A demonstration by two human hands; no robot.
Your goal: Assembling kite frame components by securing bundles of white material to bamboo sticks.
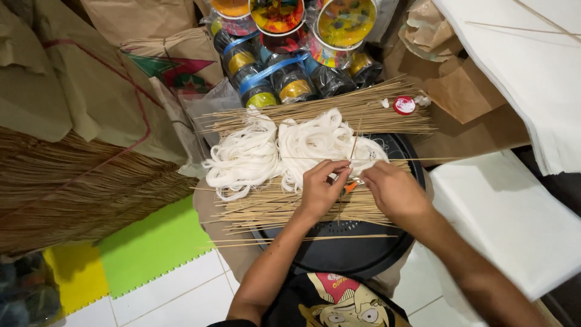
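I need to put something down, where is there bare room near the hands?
Free: the black round tray's near part, below the thin sticks, and the white sheet right of the right hand. Crowded: white string and spools beyond the left hand.

Illumination is even, moderately bright and warm, falling from above; the loose white string bundle (290, 151) and the white fabric sheets (508, 212) read brightest without burning out, and only soft shadow lies under the left hand (321, 188) and right hand (396, 192) on the round black tray (351, 254). Small glare spots show on the stacked glossy colourful spools (290, 54). Focus is sharp centrally, while the dark bundle at the lower left corner (24, 290) is blurred and the edges bow with wide-angle distortion.
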